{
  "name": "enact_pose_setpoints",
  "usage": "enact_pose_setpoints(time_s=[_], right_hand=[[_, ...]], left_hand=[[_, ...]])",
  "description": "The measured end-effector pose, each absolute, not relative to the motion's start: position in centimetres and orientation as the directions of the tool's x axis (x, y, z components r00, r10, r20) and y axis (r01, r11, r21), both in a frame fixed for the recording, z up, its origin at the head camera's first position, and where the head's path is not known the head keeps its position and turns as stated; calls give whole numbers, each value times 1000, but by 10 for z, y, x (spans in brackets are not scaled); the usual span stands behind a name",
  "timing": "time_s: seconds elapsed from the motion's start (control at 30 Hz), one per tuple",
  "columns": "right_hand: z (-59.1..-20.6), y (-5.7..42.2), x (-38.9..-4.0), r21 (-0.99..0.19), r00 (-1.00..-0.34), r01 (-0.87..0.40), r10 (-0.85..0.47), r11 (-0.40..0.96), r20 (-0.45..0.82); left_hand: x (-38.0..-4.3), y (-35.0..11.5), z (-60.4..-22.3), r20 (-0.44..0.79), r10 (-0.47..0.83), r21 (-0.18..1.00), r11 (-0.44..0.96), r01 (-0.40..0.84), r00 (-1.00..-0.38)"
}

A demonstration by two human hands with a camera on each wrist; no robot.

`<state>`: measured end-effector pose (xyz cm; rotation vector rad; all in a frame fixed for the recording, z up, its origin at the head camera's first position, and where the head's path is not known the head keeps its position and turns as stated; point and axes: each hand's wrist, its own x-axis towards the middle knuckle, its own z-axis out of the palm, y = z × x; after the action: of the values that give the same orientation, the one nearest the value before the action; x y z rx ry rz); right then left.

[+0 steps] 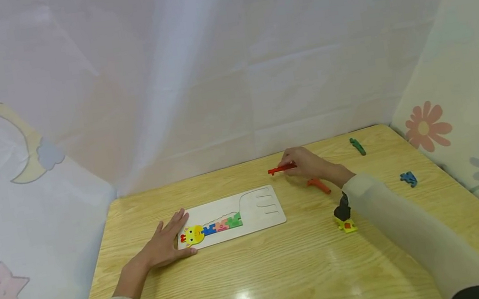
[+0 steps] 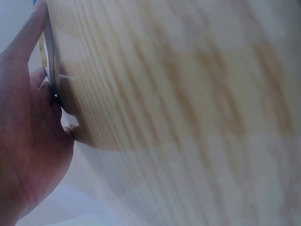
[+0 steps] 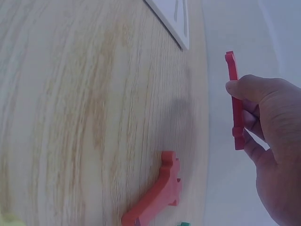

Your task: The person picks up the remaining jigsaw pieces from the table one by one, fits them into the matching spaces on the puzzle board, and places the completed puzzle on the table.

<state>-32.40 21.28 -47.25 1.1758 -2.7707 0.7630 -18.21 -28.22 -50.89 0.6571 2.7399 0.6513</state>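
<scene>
My left hand (image 1: 164, 244) rests spread at the left end of a white puzzle board (image 1: 255, 224), thumb and fingers along its edge. In the board lie a yellow giraffe head (image 1: 194, 235) and blue, pink and green neck pieces (image 1: 222, 225); the outlined body area to the right is bare. Above the table, right of the board, my right hand (image 1: 304, 163) pinches a red puzzle piece (image 3: 236, 101) between thumb and fingers. Just below that hand, an orange-red puzzle piece (image 1: 319, 186) lies on the table. The left wrist view shows the left hand (image 2: 35, 117) against the board's edge.
Farther right lie a green piece (image 1: 357, 146) and a blue piece (image 1: 408, 179). A yellow piece with a red patch (image 1: 347, 225) sits near the right forearm, below the black wrist camera (image 1: 342, 210). A fabric backdrop (image 1: 222, 95) stands behind the wooden table (image 1: 239, 273).
</scene>
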Motion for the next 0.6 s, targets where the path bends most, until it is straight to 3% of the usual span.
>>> enact_pose_setpoints(time_s=[0.6], right_hand=[[-471,188,-316,-394,-644,-752,-716,529,269]], left_hand=[[-182,-282,-510,-128,481,486,793,368,-868]])
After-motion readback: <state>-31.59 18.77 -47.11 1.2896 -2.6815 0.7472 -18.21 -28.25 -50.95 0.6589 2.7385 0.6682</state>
